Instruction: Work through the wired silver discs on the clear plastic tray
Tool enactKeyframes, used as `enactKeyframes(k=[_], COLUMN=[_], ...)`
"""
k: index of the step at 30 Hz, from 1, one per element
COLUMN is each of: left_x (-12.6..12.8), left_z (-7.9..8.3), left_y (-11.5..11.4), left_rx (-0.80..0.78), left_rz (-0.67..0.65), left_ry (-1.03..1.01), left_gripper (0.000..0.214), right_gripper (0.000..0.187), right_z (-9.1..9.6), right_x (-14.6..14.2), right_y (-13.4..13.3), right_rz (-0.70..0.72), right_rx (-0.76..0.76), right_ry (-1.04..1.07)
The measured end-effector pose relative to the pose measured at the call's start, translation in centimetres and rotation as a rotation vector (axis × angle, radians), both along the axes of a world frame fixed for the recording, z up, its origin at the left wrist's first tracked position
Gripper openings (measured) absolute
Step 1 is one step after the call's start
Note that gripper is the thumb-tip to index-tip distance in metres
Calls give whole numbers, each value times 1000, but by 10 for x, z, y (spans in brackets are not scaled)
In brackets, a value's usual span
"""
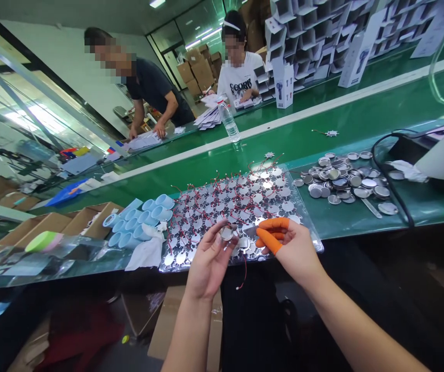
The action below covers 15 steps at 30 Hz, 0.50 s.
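Note:
My left hand (208,266) is closed around a small round metal disc (227,233), held between thumb and fingers over the near edge of a clear tray (317,240). My right hand (297,250) wears orange finger cots (271,235) and pinches something thin and greyish beside the disc; its kind is hard to make out. Under both hands, rows of silvery star-edged discs with red wires (222,199) cover the tray. One red wire with a white plug (244,274) hangs over the front edge between my hands.
Loose metal discs (338,178) lie heaped at the right, near a black cable (379,150). Light-blue cups (136,219) and a white tissue (146,253) are at the left. Across the green bench stand a water bottle (228,121), stacked white boxes (303,41) and two people working.

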<state>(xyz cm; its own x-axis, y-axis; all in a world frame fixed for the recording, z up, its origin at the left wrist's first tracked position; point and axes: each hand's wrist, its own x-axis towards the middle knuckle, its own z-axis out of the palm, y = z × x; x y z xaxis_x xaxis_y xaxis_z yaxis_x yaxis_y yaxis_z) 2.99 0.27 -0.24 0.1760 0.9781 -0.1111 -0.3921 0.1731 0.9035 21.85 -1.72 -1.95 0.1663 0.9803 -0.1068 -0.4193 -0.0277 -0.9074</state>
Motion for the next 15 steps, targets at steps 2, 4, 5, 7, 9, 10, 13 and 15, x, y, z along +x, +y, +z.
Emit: enactKeyframes(k=[2, 4, 5, 7, 9, 10, 13, 15], left_x=[7, 13, 14, 15, 16, 16, 17, 17], left_z=[1, 2, 2, 4, 5, 5, 6, 6], left_y=[-6, -11, -13, -15, -16, -16, -16, -16], left_rx=[-19, -12, -8, -9, -13, -11, -2, 5], left_rz=[-3, 6, 8, -7, -29, -38, -54, -44], left_ry=[3, 37, 56, 86, 99, 100, 98, 112], left_gripper=[36, 32, 31, 30, 29, 29, 28, 27], right_gripper=[21, 16, 14, 12, 12, 13, 12, 11], right_z=[-1, -2, -3, -4, -4, -4, -4, -4], right_x=[-1, -2, -2, -1, 0, 1, 1, 0], right_y=[-3, -5, -6, -7, -7, -7, -7, -7], right_rz=[-31, -53, -63, -78, -87, -88, -90, -84], right_rx=[89, 185, 227, 290, 329, 341, 356, 344], right_ry=[-79, -171, -214, -288, -348, -374, -428, -414])
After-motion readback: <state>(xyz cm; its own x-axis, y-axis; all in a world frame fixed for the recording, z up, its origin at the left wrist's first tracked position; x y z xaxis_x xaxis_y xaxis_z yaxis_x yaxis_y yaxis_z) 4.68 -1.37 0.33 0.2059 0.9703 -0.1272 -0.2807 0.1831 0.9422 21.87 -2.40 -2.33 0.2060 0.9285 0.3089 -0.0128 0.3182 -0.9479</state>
